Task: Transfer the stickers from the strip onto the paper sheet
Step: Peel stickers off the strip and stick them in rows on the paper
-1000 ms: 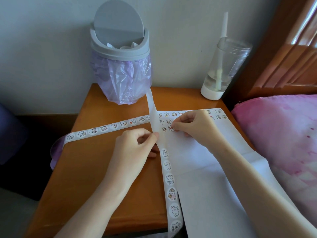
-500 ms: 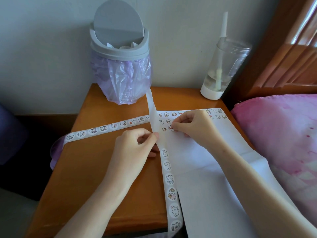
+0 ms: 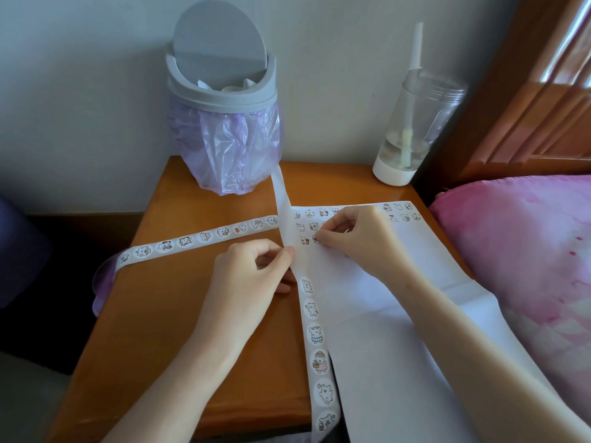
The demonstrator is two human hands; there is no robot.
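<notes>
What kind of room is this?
Most likely a bedroom: a small wooden bedside table stands beside a bed with pink bedding, a wooden headboard rises behind it, and a little swing-lid bin sits on the table.

Sticker strip (image 3: 315,334) overlaps white paper sheet (image 3: 399,314) left edge; stickers (image 3: 308,213) along top.
</notes>
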